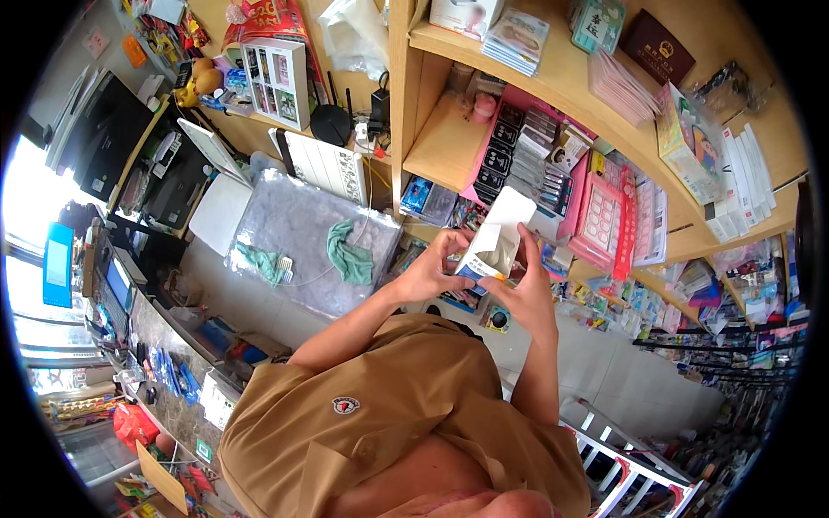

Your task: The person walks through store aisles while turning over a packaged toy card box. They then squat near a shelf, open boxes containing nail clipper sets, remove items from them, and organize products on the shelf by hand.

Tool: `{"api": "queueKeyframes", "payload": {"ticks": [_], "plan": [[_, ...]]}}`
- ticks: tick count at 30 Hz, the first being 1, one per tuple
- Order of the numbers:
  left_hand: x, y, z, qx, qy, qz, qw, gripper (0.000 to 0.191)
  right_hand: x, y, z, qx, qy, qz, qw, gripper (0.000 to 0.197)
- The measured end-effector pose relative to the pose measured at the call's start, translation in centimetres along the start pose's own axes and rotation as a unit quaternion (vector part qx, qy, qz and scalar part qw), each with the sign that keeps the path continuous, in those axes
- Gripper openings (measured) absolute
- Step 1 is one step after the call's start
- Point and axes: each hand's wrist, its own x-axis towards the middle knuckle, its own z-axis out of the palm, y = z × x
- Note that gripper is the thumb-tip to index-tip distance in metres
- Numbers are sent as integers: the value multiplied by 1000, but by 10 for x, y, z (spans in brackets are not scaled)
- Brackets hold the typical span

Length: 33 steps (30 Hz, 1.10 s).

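Observation:
An opened white-and-blue cardboard box [482, 256] is held up between my two hands, in front of the shelving. Its white lid flap [511, 207] stands raised toward the shelf. Something pale shows inside, but I cannot tell what it is. My left hand [445, 262] grips the box's left side, its thumb near the lower front edge. On the other side my right hand [526, 278] holds it, thumb at the front and fingers along the side. Just beyond the box, small black and grey packs [502, 149] fill a pink display box on the shelf.
A wooden shelf unit [447, 42] rises ahead, with pink boxed sets [599, 223] on it. Left of me, green cloths [350, 252] lie on a plastic-wrapped block [298, 226]. A stone-topped counter [165, 337] runs along the left. An aluminium stepladder [622, 460] stands at lower right.

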Motion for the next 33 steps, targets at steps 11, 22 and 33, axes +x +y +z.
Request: {"api": "queueKeyframes", "payload": {"ticks": [11, 22, 33], "plan": [[-3, 6, -46, 63, 282, 60, 955, 49, 97, -7, 36, -73, -2, -98, 993, 89], [-68, -24, -66, 76, 362, -5, 929, 42, 299, 82, 105, -366, 59, -186, 910, 96], [-42, -14, -64, 237, 367, -44, 899, 40, 316, 91, 122, -401, 120, -151, 896, 113]]}}
